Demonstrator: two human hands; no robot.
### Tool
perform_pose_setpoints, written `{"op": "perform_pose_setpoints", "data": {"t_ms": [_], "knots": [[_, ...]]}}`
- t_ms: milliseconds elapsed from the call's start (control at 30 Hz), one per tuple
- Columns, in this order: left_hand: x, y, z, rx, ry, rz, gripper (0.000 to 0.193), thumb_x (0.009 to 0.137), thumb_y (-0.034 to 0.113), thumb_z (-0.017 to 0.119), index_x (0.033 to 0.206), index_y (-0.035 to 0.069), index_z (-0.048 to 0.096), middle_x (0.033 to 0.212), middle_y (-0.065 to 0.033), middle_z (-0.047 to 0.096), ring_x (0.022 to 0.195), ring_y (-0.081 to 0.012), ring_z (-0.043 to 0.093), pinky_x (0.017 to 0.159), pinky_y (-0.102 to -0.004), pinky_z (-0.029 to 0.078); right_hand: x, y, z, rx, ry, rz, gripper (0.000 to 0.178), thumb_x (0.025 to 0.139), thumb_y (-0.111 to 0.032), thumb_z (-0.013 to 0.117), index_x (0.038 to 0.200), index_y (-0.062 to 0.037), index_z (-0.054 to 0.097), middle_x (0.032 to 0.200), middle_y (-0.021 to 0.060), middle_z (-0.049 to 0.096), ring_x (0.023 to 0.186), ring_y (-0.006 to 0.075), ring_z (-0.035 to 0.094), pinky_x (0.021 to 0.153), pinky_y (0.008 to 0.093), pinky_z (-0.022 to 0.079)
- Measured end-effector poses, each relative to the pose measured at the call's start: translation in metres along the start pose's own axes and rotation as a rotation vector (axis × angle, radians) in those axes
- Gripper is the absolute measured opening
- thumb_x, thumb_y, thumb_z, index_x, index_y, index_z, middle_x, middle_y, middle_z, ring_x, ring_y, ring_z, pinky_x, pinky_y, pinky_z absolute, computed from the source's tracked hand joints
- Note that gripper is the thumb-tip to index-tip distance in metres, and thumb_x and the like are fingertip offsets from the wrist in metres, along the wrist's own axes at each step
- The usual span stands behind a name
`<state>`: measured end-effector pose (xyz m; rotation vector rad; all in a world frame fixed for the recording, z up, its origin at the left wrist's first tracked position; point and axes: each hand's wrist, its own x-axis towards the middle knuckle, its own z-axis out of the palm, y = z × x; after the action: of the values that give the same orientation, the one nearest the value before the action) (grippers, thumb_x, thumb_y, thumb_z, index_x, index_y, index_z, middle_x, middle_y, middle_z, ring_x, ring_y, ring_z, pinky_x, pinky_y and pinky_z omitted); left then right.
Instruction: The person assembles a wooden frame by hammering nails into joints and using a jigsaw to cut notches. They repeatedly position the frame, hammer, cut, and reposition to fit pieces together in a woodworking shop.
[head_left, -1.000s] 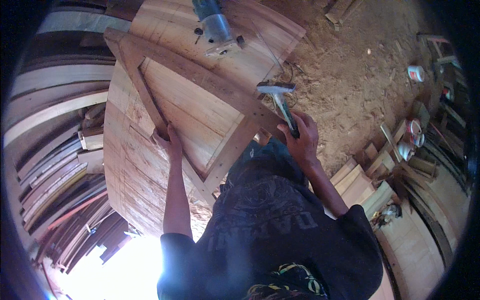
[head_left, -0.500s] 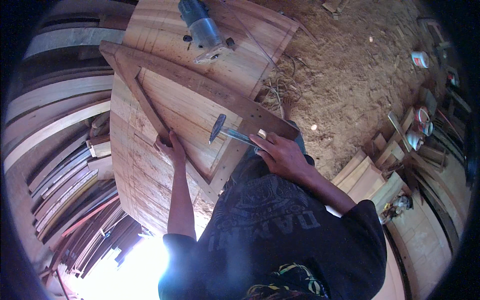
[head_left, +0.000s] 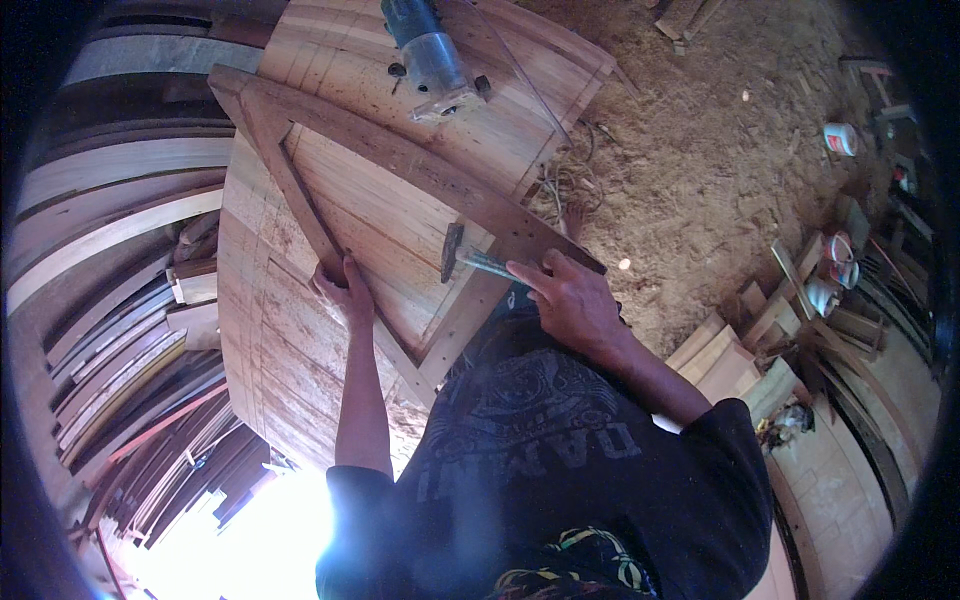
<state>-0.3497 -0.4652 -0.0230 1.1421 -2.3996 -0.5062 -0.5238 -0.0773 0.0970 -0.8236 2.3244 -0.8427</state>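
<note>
A triangular wooden frame [head_left: 375,143] lies across a broad board surface [head_left: 265,340] in front of me. Around the frame's narrow left strip, my left hand [head_left: 345,292] curls its thumb and fingers. A hammer [head_left: 452,253] with a dark metal head and a pale bluish handle is gripped in my right hand [head_left: 578,308]. Its head hovers over the inside of the frame near the right-hand piece; whether it touches the wood I cannot tell.
A power tool [head_left: 432,62] with a clear guard sits on the boards beyond the frame. Stacked planks [head_left: 120,345] line the left. Sawdust [head_left: 690,170] covers the ground at right, with a white bucket [head_left: 840,139], wood offcuts [head_left: 715,355] and a coiled cord [head_left: 565,185].
My right hand and the hammer have shifted slightly to the right, and the hammer's head has turned a little. My left hand keeps its hold on the frame. The whole view has tilted slightly.
</note>
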Motion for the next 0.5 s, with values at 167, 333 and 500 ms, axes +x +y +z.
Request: {"op": "perform_pose_setpoints", "data": {"t_ms": [167,333,500], "knots": [[-0.001,0.006,0.0,0.019,0.01,0.032,0.065,0.097,0.045,0.077,0.136,-0.001,0.053,0.123,-0.024,0.054,0.112,-0.0412,0.055,0.093,-0.0528,0.051,0.001,-0.001,0.003,0.015,0.036,0.023,0.048,0.093,-0.015,0.074,0.14,-0.0235,0.071,0.106,0.0156,0.063,0.094,0.0361,0.07,0.078,0.0465,0.059],[-0.003,0.0,0.002,0.036,0.015,0.03,0.064,0.098,0.045,0.076,0.136,-0.001,0.053,0.123,-0.0241,0.054,0.111,-0.0419,0.056,0.093,-0.0534,0.051,0.003,0.005,0.002,0.025,0.043,0.006,0.047,0.093,-0.017,0.075,0.14,-0.0237,0.071,0.105,0.0155,0.064,0.094,0.036,0.07,0.078,0.046,0.059],[-0.005,0.003,0.009,-0.044,-0.014,0.025,0.062,0.099,0.041,0.075,0.136,-0.003,0.053,0.122,-0.0229,0.054,0.11,-0.0405,0.057,0.093,-0.0511,0.051,0.002,0.007,0.0,0.04,0.024,0.031,0.047,0.093,-0.018,0.075,0.14,-0.0234,0.069,0.103,0.0162,0.065,0.095,0.0371,0.07,0.079,0.0474,0.059]]}}
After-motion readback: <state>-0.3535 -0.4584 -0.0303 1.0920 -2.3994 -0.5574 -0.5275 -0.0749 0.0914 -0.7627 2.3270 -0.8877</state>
